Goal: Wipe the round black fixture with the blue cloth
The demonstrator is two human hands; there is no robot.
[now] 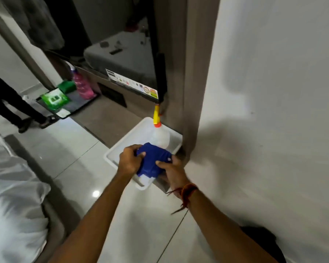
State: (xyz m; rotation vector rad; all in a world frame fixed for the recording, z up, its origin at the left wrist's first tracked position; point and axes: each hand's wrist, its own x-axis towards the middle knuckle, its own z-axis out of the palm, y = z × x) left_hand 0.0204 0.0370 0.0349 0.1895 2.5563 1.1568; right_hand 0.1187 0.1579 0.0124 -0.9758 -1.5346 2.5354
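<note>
The blue cloth (152,161) is bunched between both my hands, held above a white tray (112,154) on the floor. My left hand (129,160) grips its left side and my right hand (172,170) grips its right side. A clear spray bottle (159,136) with a yellow and orange nozzle stands in the tray just behind the cloth. A dark rounded shape (262,242) shows at the bottom right against the wall; I cannot tell if it is the round black fixture.
A white wall (273,92) and a brown door frame (194,92) stand to the right. A dark tray (68,103) with green packs and a pink bottle lies at the left. A person's legs (13,109) stand at far left. White bedding (13,196) fills the lower left.
</note>
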